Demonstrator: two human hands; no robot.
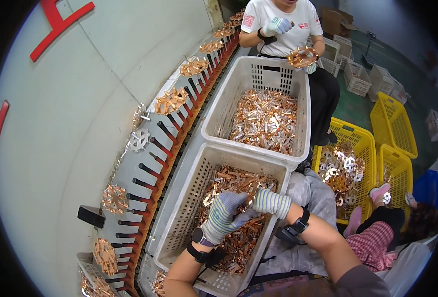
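Note:
My left hand [225,217], in a striped knit glove, is over a grey plastic crate [183,218] of small flat copper-coloured metal strips [241,252]. Its fingers curl toward the right with the thumb below them; whatever is in its grip is too small to name. From the right, my right hand [272,203], gloved the same way, meets it with fingertips close together. Those fingertips are partly hidden, and what they pinch cannot be made out. Black bands are strapped round both wrists.
A second grey crate [219,119] of metal strips adjoins mine. Beyond it a co-worker [283,37] holds a copper ring-shaped part [303,57]. A row of dark-tipped red pegs [147,171] runs along the left. On the right, yellow crates [347,126] hold metal parts near another seated person [375,240].

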